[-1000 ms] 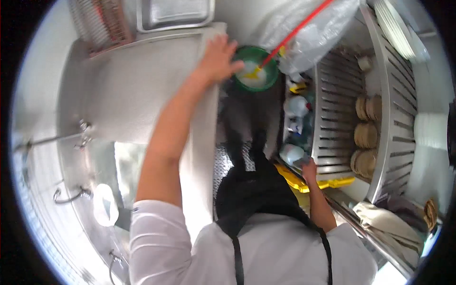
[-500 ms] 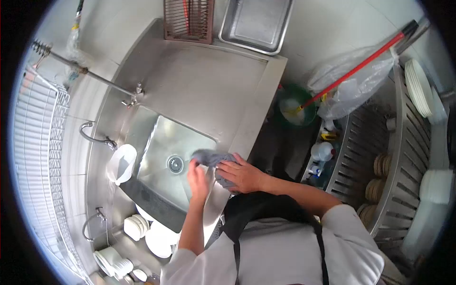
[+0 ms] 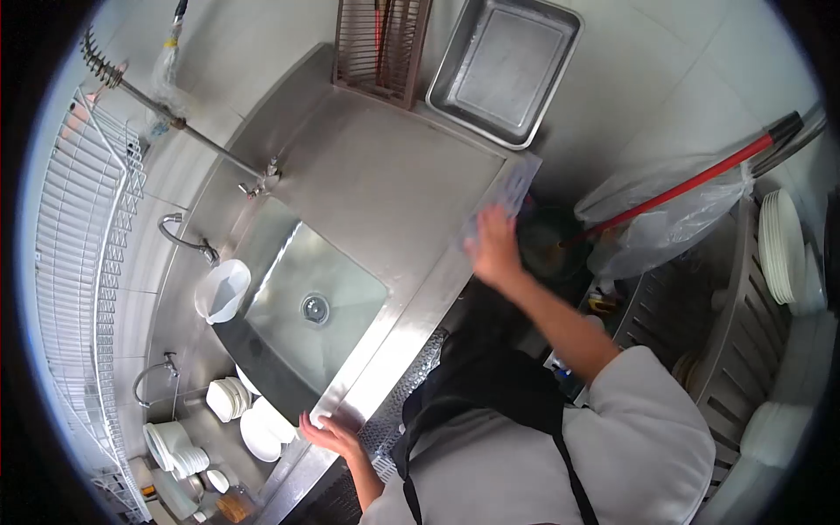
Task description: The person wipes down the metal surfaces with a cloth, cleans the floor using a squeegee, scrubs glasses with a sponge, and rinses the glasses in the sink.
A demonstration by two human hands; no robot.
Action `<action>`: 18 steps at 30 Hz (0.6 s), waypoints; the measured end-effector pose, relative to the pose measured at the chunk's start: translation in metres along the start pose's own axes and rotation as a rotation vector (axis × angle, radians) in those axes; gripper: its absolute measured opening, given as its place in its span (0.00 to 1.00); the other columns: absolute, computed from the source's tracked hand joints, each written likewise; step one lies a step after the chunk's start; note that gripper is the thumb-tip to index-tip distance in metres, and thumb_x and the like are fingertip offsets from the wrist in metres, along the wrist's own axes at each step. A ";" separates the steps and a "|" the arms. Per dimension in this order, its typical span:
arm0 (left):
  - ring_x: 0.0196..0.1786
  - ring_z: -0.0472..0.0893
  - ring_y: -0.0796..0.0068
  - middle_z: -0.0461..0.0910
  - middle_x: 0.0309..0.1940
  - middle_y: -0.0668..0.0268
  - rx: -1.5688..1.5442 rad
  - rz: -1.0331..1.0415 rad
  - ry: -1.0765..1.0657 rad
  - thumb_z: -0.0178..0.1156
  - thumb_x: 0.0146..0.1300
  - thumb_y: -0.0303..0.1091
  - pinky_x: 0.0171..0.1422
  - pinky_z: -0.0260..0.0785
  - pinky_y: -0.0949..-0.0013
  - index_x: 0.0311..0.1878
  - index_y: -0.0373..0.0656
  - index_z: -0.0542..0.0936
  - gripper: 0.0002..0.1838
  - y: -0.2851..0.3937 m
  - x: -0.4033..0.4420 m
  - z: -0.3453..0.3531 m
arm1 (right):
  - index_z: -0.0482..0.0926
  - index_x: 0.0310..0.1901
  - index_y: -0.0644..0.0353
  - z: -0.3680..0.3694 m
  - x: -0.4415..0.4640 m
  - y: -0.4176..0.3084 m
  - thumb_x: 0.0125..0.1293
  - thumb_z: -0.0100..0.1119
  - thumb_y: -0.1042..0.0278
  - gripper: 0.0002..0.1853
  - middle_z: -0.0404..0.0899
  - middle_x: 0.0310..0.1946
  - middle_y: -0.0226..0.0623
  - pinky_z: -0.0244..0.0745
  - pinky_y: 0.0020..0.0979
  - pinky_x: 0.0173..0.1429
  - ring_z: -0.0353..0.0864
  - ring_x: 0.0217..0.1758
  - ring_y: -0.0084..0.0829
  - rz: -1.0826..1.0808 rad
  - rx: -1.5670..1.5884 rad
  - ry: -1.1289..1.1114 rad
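1. Upper centre: a cloth (image 3: 522, 178) lies along the surface's (image 3: 385, 175) edge, by the blurred right hand (image 3: 497, 252); cannot tell whether that grip clamps it.
2. Lower centre: left hand (image 3: 337, 437), grip apart, near the sink (image 3: 350, 280).
3. Top: metal tray (image 3: 506, 70) and brown rack (image 3: 376, 52) border the surface.

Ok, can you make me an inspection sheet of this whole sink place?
Surface: steel counter with a sink set in.
Job's things: greyish cloth, blurred, along the counter's edge.
Clutter: white dishes beside the sink; metal tray at the counter's far end.
Hands: right hand on the cloth; left hand open near the front edge.
Cables: nothing seen.
Surroundings: wire rack; red pole.
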State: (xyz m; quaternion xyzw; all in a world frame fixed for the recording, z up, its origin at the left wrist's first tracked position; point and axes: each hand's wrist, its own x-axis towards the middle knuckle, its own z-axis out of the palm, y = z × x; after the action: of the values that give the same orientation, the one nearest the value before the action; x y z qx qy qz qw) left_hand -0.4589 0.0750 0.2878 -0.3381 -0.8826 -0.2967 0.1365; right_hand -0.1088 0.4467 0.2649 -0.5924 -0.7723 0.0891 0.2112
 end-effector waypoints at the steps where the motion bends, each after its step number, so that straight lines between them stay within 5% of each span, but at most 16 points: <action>1: 0.64 0.67 0.48 0.70 0.60 0.46 0.099 0.056 0.028 0.46 0.74 0.47 0.69 0.55 0.50 0.61 0.32 0.70 0.26 -0.002 -0.009 0.000 | 0.61 0.68 0.71 -0.002 -0.026 -0.017 0.64 0.58 0.52 0.38 0.55 0.73 0.52 0.42 0.62 0.76 0.49 0.78 0.50 -0.075 0.070 -0.008; 5: 0.69 0.63 0.48 0.69 0.63 0.49 0.382 -0.102 0.057 0.38 0.75 0.55 0.70 0.53 0.44 0.62 0.37 0.71 0.31 -0.024 -0.038 0.006 | 0.58 0.70 0.70 -0.019 -0.030 -0.017 0.63 0.59 0.47 0.42 0.54 0.74 0.50 0.39 0.63 0.76 0.47 0.79 0.47 -0.129 0.117 -0.064; 11: 0.72 0.57 0.39 0.64 0.69 0.48 0.442 -0.196 0.117 0.35 0.74 0.60 0.74 0.48 0.41 0.66 0.38 0.69 0.35 -0.040 -0.051 0.022 | 0.53 0.73 0.68 -0.028 0.066 0.044 0.65 0.52 0.40 0.45 0.49 0.76 0.46 0.27 0.63 0.77 0.38 0.81 0.44 0.184 0.028 -0.080; 14: 0.72 0.58 0.40 0.64 0.69 0.49 0.479 -0.220 0.136 0.36 0.74 0.61 0.74 0.49 0.41 0.66 0.39 0.68 0.35 -0.043 -0.052 0.025 | 0.52 0.73 0.68 -0.029 0.070 0.048 0.66 0.51 0.40 0.46 0.48 0.77 0.47 0.26 0.64 0.77 0.37 0.82 0.44 0.172 0.013 -0.094; 18: 0.73 0.58 0.43 0.65 0.69 0.51 0.507 -0.222 0.169 0.37 0.74 0.61 0.75 0.48 0.45 0.67 0.41 0.68 0.35 -0.054 -0.055 0.032 | 0.61 0.69 0.70 -0.016 0.031 0.021 0.67 0.53 0.45 0.39 0.57 0.73 0.52 0.37 0.57 0.78 0.48 0.79 0.48 -0.086 -0.094 -0.071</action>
State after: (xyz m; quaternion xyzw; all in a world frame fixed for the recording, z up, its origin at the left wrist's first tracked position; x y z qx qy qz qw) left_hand -0.4560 0.0339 0.2155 -0.1687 -0.9457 -0.1067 0.2566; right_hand -0.0900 0.4806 0.2784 -0.5646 -0.8073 0.0647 0.1590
